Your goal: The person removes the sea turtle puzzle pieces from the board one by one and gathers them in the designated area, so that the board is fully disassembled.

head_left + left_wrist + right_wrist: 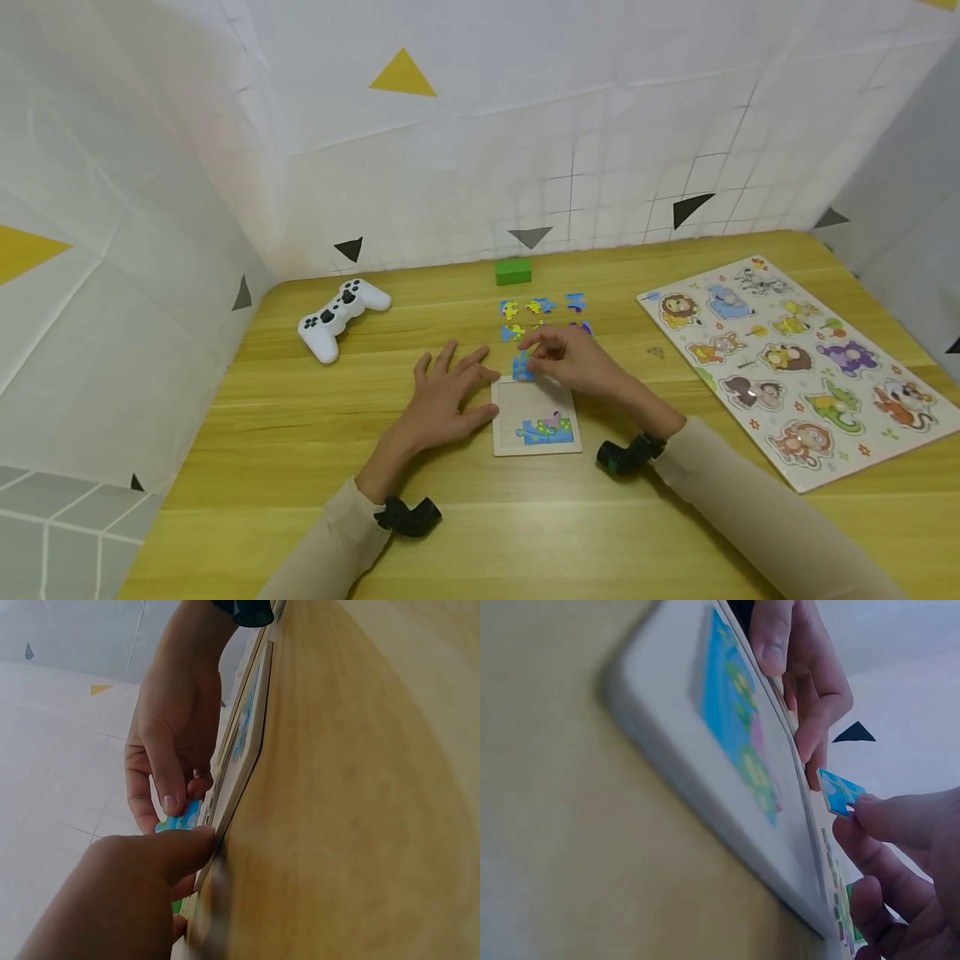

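Between thumb and fingers my right hand (573,360) pinches a blue jigsaw piece (522,367) over the far edge of a small wooden puzzle tray (517,451). The right wrist view shows the same piece (840,792) held tilted, apart from the tray. Several joined pieces (547,430), blue with pink and green, lie in the tray's near right part. My left hand (448,404) has its fingers spread, with thumb and fingertips touching the tray's left side. Beyond the tray lie loose jigsaw pieces (512,310) in rows, partly hidden by my right hand.
A green block (513,271) stands near the back wall. At the back left lies a white game controller (337,315). A large animal puzzle board (798,367) takes up the right side of the wooden table (300,450). White cloth (450,167) hangs behind.
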Demonstrator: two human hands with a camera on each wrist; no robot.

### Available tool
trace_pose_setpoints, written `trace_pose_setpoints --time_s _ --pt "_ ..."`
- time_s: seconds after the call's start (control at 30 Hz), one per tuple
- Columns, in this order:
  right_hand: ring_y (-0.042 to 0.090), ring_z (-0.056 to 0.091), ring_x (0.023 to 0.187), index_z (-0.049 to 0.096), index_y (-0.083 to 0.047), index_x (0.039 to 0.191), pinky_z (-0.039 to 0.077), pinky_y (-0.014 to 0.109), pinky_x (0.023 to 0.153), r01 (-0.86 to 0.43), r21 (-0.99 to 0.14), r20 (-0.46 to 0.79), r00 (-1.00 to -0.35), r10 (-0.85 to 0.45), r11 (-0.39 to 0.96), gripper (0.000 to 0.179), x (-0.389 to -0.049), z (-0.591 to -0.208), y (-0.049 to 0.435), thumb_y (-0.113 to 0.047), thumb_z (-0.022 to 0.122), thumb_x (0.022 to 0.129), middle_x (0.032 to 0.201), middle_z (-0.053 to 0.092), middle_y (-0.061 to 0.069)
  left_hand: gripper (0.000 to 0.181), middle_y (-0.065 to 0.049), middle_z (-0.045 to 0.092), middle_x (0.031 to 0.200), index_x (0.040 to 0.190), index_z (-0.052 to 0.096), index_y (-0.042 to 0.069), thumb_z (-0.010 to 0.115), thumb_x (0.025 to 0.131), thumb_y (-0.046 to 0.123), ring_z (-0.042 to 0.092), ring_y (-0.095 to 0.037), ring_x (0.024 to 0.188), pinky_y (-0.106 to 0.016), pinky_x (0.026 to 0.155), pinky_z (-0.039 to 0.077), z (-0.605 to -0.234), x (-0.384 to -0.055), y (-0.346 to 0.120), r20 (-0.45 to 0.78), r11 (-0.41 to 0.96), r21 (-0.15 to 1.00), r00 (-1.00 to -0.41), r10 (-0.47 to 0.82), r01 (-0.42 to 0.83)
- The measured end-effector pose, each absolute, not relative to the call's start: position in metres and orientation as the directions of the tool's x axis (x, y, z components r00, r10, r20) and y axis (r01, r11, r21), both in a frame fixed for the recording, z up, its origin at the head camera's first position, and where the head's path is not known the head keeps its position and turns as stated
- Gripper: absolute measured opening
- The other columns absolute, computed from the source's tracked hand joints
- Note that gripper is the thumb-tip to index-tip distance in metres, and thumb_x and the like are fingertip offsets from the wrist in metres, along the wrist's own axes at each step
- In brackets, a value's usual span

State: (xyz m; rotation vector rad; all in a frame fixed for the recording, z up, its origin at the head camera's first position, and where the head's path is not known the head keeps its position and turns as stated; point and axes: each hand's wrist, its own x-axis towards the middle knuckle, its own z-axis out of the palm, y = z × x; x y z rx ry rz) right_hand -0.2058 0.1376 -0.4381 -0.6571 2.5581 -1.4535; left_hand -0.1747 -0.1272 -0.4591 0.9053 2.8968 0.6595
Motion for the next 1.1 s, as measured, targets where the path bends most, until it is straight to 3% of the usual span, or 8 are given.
trace_pose_setpoints --time_s 0.53,0.87,1.0,1.1 --pt "0.019 0.071 0.088 0.072 -0.008 0.116 0.054 0.034 0.078 -0.364 -0.757 0.107 -0.888 -0.447 0.543 0.024 -0.227 -0.440 0.129 -0.011 0.072 0.092 0.093 0.077 0.006 0.044 0.005 0.034 0.167 0.135 0.061 0.034 0.058 0.095 0.053 0.011 -0.044 0.158 -0.073 0.116 0.004 -0.461 -0.175 -0.127 0.094 0.748 0.391 -0.832 0.546 0.536" --pt "0.015 0.062 0.080 0.071 -0.010 0.120 0.050 0.032 0.074 -0.430 -0.668 0.102 -0.862 -0.497 0.608 0.031 -0.221 -0.434 0.126 -0.021 0.076 0.091 0.091 0.072 0.003 0.044 0.006 0.031 0.168 0.135 0.061 0.033 0.057 0.097 0.053 0.010 -0.044 0.158 -0.072 0.116 0.003 -0.462 -0.175 -0.128 0.104 0.735 0.401 -0.824 0.557 0.547" --pt "0.015 0.062 0.083 0.072 -0.014 0.119 0.042 0.038 0.083 -0.483 -0.583 0.114 -0.845 -0.523 0.653 0.032 -0.220 -0.432 0.123 -0.024 0.079 0.090 0.091 0.072 -0.001 0.044 0.006 0.031 0.168 0.135 0.061 0.034 0.057 0.097 0.054 0.010 -0.044 0.158 -0.072 0.116 0.003 -0.462 -0.176 -0.128 0.102 0.732 0.408 -0.824 0.557 0.545" --pt "0.015 0.064 0.086 0.074 -0.016 0.116 0.033 0.042 0.082 -0.540 -0.509 0.154 -0.823 -0.546 0.671 0.030 -0.220 -0.433 0.121 -0.025 0.080 0.089 0.089 0.073 -0.004 0.043 0.006 0.032 0.168 0.135 0.061 0.033 0.056 0.097 0.054 0.010 -0.044 0.158 -0.072 0.116 0.003 -0.462 -0.176 -0.128 0.106 0.731 0.409 -0.825 0.556 0.546"
